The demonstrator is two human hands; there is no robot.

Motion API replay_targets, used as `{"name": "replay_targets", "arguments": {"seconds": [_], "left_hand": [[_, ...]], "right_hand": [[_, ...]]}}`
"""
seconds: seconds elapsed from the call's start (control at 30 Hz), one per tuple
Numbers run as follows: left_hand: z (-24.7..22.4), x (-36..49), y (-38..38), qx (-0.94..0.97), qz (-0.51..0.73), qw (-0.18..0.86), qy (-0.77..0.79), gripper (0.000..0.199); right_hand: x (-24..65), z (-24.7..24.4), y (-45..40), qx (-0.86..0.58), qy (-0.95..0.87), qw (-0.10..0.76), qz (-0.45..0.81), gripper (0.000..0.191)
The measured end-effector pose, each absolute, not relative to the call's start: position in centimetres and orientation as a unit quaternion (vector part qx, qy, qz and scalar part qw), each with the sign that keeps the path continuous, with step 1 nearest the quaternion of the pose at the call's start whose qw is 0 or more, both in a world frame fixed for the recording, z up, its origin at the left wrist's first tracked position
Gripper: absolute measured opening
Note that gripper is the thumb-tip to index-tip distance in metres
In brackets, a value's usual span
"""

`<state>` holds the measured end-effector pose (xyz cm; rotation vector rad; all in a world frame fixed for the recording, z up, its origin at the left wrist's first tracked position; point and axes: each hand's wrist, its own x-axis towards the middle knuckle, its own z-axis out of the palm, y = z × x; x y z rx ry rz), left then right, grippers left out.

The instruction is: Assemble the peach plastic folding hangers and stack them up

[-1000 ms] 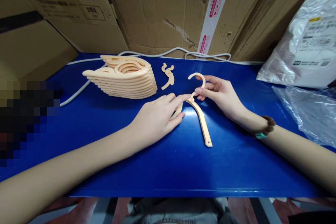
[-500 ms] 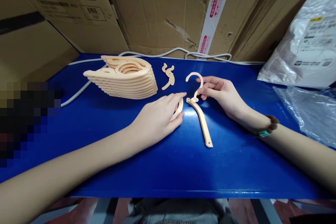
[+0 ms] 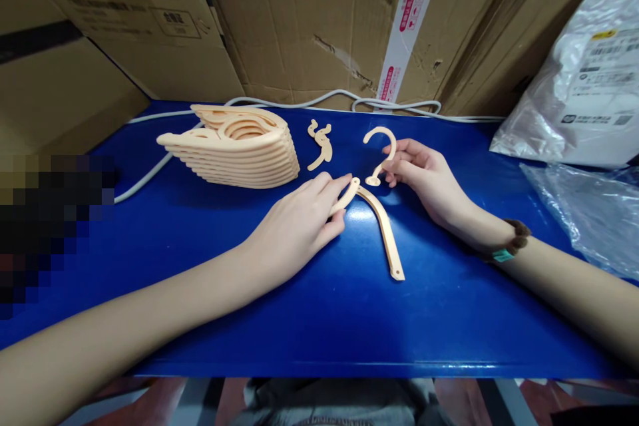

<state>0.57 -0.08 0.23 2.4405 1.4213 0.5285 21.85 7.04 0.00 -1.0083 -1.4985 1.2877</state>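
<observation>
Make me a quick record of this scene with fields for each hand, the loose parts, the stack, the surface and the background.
Left hand: holding a curved beige strip, partly hidden
Right hand: holding a beige hook by its stem
Loose parts: long beige arm between the hands; small beige pieces farther back
Stack: beige hanger parts, left of the small pieces
Surface: blue tabletop
Background: cardboard, pale cable
</observation>
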Motion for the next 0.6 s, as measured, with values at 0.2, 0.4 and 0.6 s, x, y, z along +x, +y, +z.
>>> {"name": "replay_targets", "arguments": {"seconds": [0.2,0.4,0.6], "left_hand": [[0.33,0.69,-0.07,0.836,0.188,0.150,0.494,0.037],[0.35,0.86,0.12,0.826,0.192,0.157,0.506,0.030],[0.38,0.83,0.02,0.830,0.205,0.176,0.487,0.022]], "right_hand": [[21.77,0.09,6.91,-0.390,-0.602,0.452,0.530,0.020],[21.97,-0.12,7.03,-0.377,-0.603,0.457,0.534,0.026],[22.00,0.17,6.84,-0.365,-0.588,0.439,0.573,0.064]]}}
